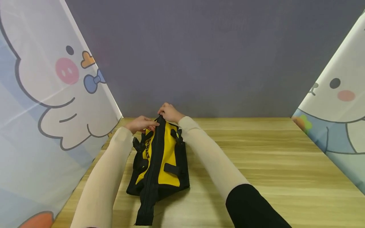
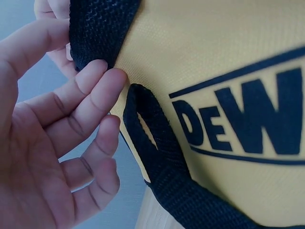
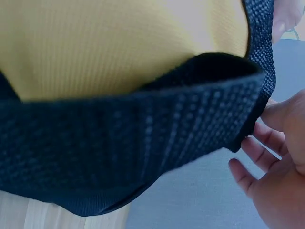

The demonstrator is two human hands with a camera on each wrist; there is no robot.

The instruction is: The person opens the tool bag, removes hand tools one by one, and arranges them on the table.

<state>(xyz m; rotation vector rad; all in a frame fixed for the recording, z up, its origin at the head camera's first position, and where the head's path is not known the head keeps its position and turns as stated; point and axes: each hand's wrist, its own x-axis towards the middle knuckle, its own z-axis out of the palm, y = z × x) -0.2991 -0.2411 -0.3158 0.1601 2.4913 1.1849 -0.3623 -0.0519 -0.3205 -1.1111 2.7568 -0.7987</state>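
Note:
A yellow and black tool bag with DeWalt lettering stands lengthwise on the table, a black zipper band running along its top. At the bag's far end, my left hand pinches the band's left edge between thumb and fingertips. Just beyond it, my right hand pinches the band's far tip; whether a zipper pull is there is hidden. Black strap handles hang along both sides. The band's near end sticks out past the bag toward me.
The bag rests on the left part of a wood-grain table. A grey wall rises behind the table's far edge. Cartoon-printed cloth panels stand at the left and right.

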